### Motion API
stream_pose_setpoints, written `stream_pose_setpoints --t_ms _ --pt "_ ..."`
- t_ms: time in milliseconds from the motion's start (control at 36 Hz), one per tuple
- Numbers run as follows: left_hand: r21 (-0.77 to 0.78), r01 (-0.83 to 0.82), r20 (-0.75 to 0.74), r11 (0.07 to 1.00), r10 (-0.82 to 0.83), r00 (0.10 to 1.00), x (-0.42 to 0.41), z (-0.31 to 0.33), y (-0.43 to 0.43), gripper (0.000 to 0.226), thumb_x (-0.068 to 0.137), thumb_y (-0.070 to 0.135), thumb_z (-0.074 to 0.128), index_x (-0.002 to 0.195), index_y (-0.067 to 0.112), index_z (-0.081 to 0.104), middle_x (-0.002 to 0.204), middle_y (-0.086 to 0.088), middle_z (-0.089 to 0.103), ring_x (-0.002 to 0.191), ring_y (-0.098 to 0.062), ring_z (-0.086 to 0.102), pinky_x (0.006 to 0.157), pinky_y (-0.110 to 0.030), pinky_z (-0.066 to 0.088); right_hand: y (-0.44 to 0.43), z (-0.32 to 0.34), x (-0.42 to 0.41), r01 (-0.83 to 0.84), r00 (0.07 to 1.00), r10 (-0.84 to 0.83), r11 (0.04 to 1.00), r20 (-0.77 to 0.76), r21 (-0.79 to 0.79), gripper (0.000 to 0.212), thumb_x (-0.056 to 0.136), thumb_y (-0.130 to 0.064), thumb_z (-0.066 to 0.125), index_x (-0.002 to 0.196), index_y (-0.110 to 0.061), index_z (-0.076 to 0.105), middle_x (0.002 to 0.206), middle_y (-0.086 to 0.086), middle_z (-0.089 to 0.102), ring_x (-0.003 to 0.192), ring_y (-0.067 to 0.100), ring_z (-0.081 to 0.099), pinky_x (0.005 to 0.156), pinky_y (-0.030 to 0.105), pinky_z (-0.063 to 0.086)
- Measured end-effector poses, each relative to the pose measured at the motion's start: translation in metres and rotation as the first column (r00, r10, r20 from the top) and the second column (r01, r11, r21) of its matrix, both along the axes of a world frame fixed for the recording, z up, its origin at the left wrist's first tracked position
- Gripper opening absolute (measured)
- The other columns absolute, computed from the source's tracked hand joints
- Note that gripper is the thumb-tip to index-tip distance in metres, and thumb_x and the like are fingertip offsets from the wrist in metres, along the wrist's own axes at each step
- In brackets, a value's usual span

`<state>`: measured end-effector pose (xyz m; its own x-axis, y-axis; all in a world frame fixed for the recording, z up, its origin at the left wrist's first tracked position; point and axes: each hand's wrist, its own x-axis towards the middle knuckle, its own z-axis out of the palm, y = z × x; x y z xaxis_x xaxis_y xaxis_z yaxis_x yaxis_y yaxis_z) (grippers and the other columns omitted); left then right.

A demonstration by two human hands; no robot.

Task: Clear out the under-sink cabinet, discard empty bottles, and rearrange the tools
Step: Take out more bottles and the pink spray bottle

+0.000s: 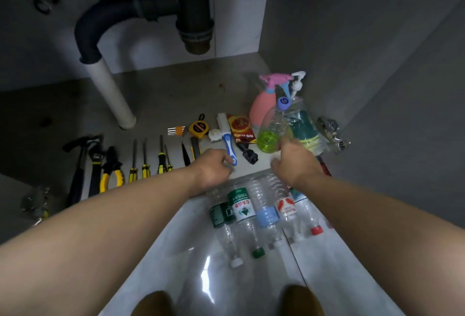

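Observation:
My left hand (214, 167) curls round the blue handle of a white scrub brush (227, 139) lying on the cabinet floor (176, 94). My right hand (294, 159) reaches to the base of a clear bottle (274, 129) with green liquid and a blue cap; whether it grips the bottle I cannot tell. Several empty plastic bottles (254, 210) lie side by side on the white tiled floor (339, 278) just below my hands. A row of tools, a hammer (80, 164), yellow pliers (112, 169) and screwdrivers (144, 162), lies at the left of the cabinet floor.
A black drain trap (193, 13) and a white pipe (110, 94) stand at the back left. A pink spray bottle (264, 101), a white pump bottle (297, 81) and a bagged green item (304, 126) stand by the grey right wall (352, 38). A yellow tape measure (198, 128) and a red packet (241, 128) lie nearby.

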<state>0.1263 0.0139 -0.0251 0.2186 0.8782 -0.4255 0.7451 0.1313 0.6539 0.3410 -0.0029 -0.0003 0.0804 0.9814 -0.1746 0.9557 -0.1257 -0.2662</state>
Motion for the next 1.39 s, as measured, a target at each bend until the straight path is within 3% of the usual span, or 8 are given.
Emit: stream_pose_setpoints --t_ms 139,250,417,639,833,917,1111,1389 --pt "0.083 -0.051 0.125 0.995 0.041 0.991 0.029 -0.014 0.007 0.019 0.094 0.009 0.054 0.105 0.022 0.064 0.117 -0.010 0.064 0.103 -0.023 0.064 0.095 -0.034 0.053 0.036 0.004 0.033 0.172 0.980 -0.138 0.947 -0.141 0.270 0.067 0.089 -0.036 0.067 0.137 -0.018 0.025 0.134 0.017 0.036 0.083 0.037 0.058 0.068 0.037 0.040" --pt "0.072 -0.149 0.273 0.986 0.125 0.954 0.041 -0.023 0.005 0.025 0.094 0.005 0.056 0.114 0.017 0.066 0.107 -0.003 0.066 0.094 -0.019 0.065 0.082 -0.025 0.051 0.066 0.014 0.035 0.029 0.990 0.018 0.944 -0.140 0.329 0.068 0.091 -0.031 0.065 0.143 -0.039 0.022 0.141 0.010 0.035 0.070 0.022 0.051 0.065 0.032 0.048" --pt "0.078 -0.237 0.400 0.968 0.188 0.897 0.042 -0.023 0.004 0.036 0.089 -0.002 0.061 0.122 0.013 0.058 0.101 -0.002 0.054 0.082 -0.014 0.055 0.078 -0.022 0.047 0.079 0.023 0.020 -0.021 0.987 0.069 0.948 -0.142 0.318 0.052 0.093 -0.016 0.057 0.143 -0.026 0.044 0.136 0.015 0.049 0.110 0.040 0.059 0.093 0.042 0.049" --pt "0.203 -0.194 0.359 0.960 0.112 0.927 0.061 -0.015 0.006 0.107 0.071 0.030 0.090 0.153 0.037 0.023 0.150 0.000 0.038 0.133 -0.015 0.043 0.109 -0.030 0.039 0.046 0.048 0.030 -0.009 0.948 0.136 0.915 -0.286 0.404 0.025 0.083 -0.027 0.067 0.106 -0.023 0.060 0.109 0.000 0.056 0.085 0.021 0.061 0.080 0.036 0.053" --pt "0.182 -0.159 0.433 0.970 0.066 0.899 0.080 -0.006 -0.004 0.082 0.065 0.040 0.092 0.133 0.039 0.047 0.123 0.007 0.061 0.112 -0.012 0.062 0.096 -0.042 0.056 0.028 0.051 0.034 0.102 0.765 0.066 0.970 -0.641 0.222 0.013 0.078 -0.030 0.073 0.083 -0.021 0.065 0.070 -0.002 0.064 0.063 0.008 0.054 0.065 0.030 0.047" --pt "0.121 -0.174 0.440 0.977 0.104 0.892 0.074 -0.010 -0.009 0.079 0.057 0.055 0.089 0.125 0.037 0.054 0.110 0.003 0.067 0.100 -0.015 0.067 0.091 -0.041 0.058 0.029 0.034 0.042 0.152 0.692 -0.074 0.987 -0.718 0.045 0.031 0.087 -0.057 0.060 0.084 -0.026 0.063 0.069 -0.011 0.061 0.070 0.014 0.061 0.069 0.035 0.046" --pt "0.041 -0.376 0.487 0.926 0.310 0.816 0.059 -0.015 -0.005 0.052 0.069 0.052 0.086 0.110 0.038 0.056 0.101 0.007 0.064 0.089 -0.003 0.064 0.072 -0.020 0.047 0.043 -0.016 0.059 0.150 0.985 -0.150 0.989 -0.082 -0.014 0.048 0.093 -0.043 0.058 0.133 -0.018 0.049 0.138 0.016 0.041 0.128 0.038 0.044 0.108 0.049 0.042" --pt "-0.061 -0.361 0.492 0.931 0.342 0.800 0.053 -0.016 -0.007 0.039 0.077 0.052 0.081 0.100 0.042 0.051 0.102 0.014 0.060 0.083 0.008 0.059 0.061 -0.011 0.041 0.071 -0.043 0.046 0.199 0.955 -0.199 0.980 0.222 0.021 0.078 0.085 -0.053 0.068 0.142 -0.018 0.029 0.142 0.022 0.037 0.133 0.040 0.037 0.095 0.054 0.046"
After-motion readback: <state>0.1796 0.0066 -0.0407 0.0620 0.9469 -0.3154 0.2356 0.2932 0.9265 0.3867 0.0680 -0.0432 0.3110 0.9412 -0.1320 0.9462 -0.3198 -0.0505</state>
